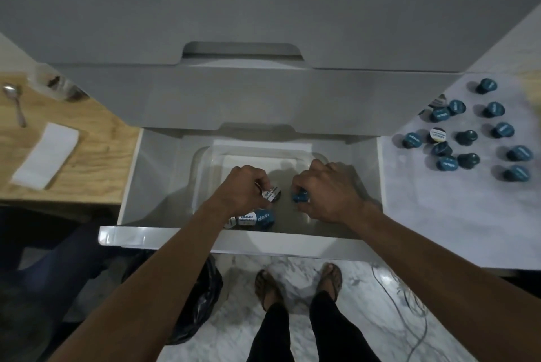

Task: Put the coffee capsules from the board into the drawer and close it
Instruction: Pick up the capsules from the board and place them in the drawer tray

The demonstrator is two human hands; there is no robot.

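Both hands' fingers pinch 1 capsule each, left hand (243, 186) & right hand (329, 189), in drawer (131, 186); 2 more inside.

Drawer (131, 186) open; blue capsules (257, 216) lie inside, near edge. More capsules (468, 139) scattered on right board (439, 215).

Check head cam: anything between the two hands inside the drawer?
Nothing: bare floor of the clear tray separates left hand and right hand, each holding a capsule.
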